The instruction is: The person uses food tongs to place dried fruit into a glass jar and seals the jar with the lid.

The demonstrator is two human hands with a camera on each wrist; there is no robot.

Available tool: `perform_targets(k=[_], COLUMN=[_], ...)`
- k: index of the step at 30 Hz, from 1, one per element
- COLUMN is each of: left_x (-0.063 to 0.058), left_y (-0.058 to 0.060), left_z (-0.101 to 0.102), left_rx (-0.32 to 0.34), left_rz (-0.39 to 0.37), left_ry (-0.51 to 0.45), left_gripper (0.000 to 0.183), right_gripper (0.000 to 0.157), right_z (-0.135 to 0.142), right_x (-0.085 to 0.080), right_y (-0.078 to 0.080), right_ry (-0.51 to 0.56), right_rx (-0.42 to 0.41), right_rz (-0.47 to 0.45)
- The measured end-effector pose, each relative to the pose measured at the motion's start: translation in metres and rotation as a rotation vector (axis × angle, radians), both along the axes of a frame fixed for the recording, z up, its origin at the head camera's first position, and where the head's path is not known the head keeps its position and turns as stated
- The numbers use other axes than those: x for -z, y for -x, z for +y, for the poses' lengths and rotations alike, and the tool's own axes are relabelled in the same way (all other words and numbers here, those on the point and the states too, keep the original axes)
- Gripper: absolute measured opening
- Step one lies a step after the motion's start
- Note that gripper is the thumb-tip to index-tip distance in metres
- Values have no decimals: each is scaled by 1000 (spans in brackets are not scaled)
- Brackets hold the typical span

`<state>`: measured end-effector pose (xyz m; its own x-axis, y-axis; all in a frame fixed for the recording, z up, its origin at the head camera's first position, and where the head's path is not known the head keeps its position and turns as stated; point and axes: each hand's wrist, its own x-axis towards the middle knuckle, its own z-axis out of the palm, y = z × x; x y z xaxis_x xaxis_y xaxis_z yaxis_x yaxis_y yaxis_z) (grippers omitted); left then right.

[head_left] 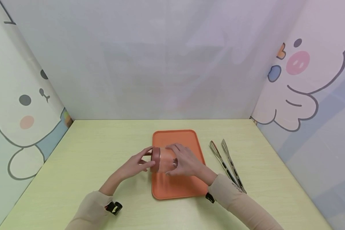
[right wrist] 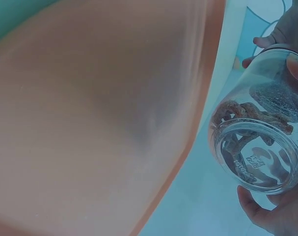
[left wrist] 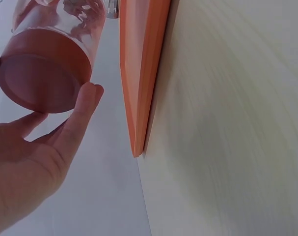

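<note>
A clear jar [head_left: 166, 160] lies sideways in the air over the orange tray [head_left: 175, 187]. Its reddish-brown lid [left wrist: 38, 81] points left, and the clear base [right wrist: 254, 157] points right. My left hand [head_left: 135, 165] holds the lid, fingers and thumb spread around its rim. From the other end, my right hand [head_left: 187, 161] grips the jar's clear body. Some dark brown, lumpy pieces [right wrist: 252, 115] show through the wall near the base in the right wrist view.
To the right of the tray, two long metal utensils lie on the table: one with a looped head [head_left: 214, 148] and a flat turner [head_left: 225, 147]. Their handles meet close to my right sleeve [head_left: 233, 195]. A pale curtain [head_left: 161, 80] stands behind the table.
</note>
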<state>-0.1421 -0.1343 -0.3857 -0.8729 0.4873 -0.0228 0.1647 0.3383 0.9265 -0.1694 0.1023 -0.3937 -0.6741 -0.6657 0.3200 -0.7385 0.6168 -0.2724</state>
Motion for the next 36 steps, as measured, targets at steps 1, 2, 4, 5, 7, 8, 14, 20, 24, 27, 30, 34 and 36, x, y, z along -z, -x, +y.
perform_targets(k=[1, 2, 4, 5, 7, 8, 14, 20, 24, 27, 30, 34, 36], left_x=[0, 3, 8, 11, 15, 16, 19, 20, 17, 14, 14, 14, 15], left_y=[0, 1, 4, 5, 7, 8, 9, 9, 10, 10, 10, 10, 10], left_z=[-1, -2, -4, -6, -7, -8, -9, -8, -5, -2, 1, 3, 4], left_rx=[9, 14, 30, 40, 51, 55, 81, 71, 19, -38, -81, -106, -107], left_rz=[2, 1, 14, 22, 43, 51, 84, 77, 3, -70, -118, -129, -119], left_ry=[17, 36, 68, 74, 85, 85, 55, 42, 11, -31, -44, -11, 9], left_gripper=[65, 66, 68, 69, 71, 72, 75, 74, 70, 67, 64, 61, 62], right_gripper=[82, 82, 82, 82, 82, 82, 82, 83, 82, 82, 81, 82, 82], right_z=[0, 0, 1, 1, 1, 1, 1, 1, 1, 1, 0, -1, -1], right_x=[0, 0, 0, 0, 0, 0, 1, 1, 0, 0, 0, 0, 0], right_y=[0, 0, 0, 0, 0, 0, 0, 0, 0, 0, 0, -1, -1], right_ry=[0, -1, -3, -5, -9, -10, -12, -14, -12, -7, -7, -11, -14], right_rx=[0, 0, -1, 0, 1, 2, 5, 8, 11, 11, 12, 10, 10], right_rz=[0, 2, 5, 7, 11, 12, 5, 3, 6, 7, 6, 1, -2])
